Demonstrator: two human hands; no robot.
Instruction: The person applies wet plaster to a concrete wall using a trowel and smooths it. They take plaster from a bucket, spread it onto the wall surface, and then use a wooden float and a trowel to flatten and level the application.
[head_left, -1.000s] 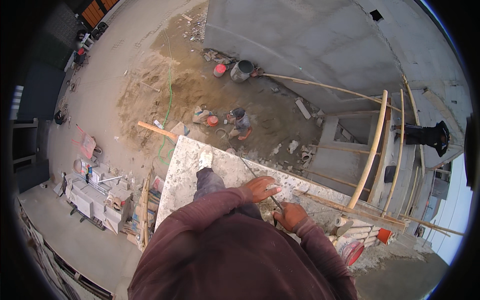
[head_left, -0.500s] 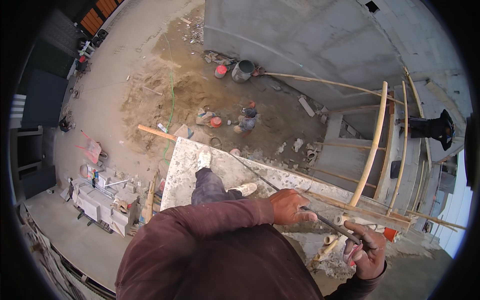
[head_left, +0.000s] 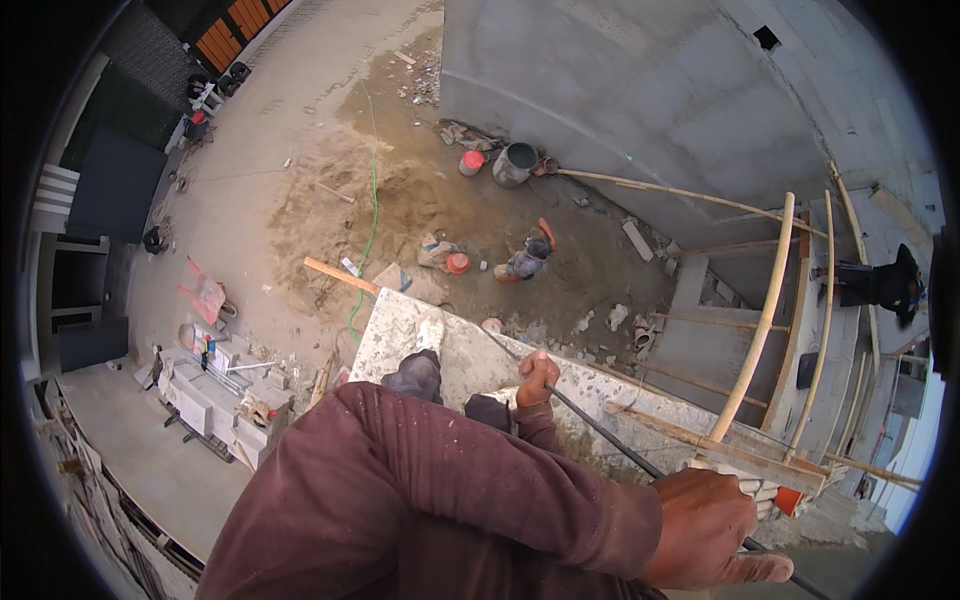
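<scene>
A taut dark rope (head_left: 600,428) runs from beyond the edge of the pale, mortar-spattered slab (head_left: 385,335) back toward my body. My right hand (head_left: 538,378) is closed round it farther forward, its arm passing beneath my left arm. Across my body to the right, my left hand (head_left: 700,530) grips the same rope nearer me, knuckles up and thumb stretched out. The rope comes out beyond that hand at the lower right. A small pinkish round thing (head_left: 491,325) shows at the slab's edge beside the rope; its kind is unclear. My shoe (head_left: 430,330) rests on the slab.
Far below, a person (head_left: 528,258) crouches near a small orange bucket (head_left: 457,263) and sand. A red bucket (head_left: 472,162) and dark barrel (head_left: 515,165) stand by the grey wall. Bamboo poles (head_left: 762,325) rise at my right; another person (head_left: 885,285) stands beyond. A timber (head_left: 340,273) juts outward.
My right hand has moved forward along the rope, under my left arm. My left hand has drawn back to the lower right with the rope. The person below has raised an arm.
</scene>
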